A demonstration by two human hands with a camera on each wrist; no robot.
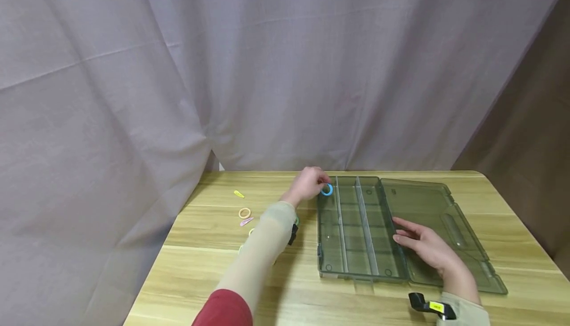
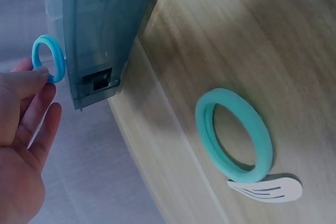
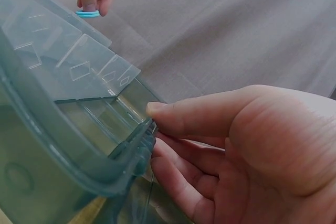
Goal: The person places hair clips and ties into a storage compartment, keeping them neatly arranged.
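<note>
Since a hair tie weighs almost nothing, a light pinch seems enough: from the head view, the left hand grips a blue hair tie by its edge, at the far corner of the see-through box, on the side away from the lid. That lid lies folded out flat beside the box, so the compartments are all exposed. At the hinge is the right hand, I'd guess to stop the box sliding. Off the box's opposite side, a yellow clip, a peach hair tie and a pink clip lie loose on the bench.

From the left wrist, thumb and fingers nip only the tie's rim, leaving most of the loop free; whether it touches the box wall I can't tell. Near the box, a green hair tie rests against a pale clip.

From the right wrist, thumb and fingers pinch the box's hinge edge from either side, a hold that looks gentle, as thin plastic probably wants. Beyond the box's far wall, the blue tie shows edge-on.
</note>
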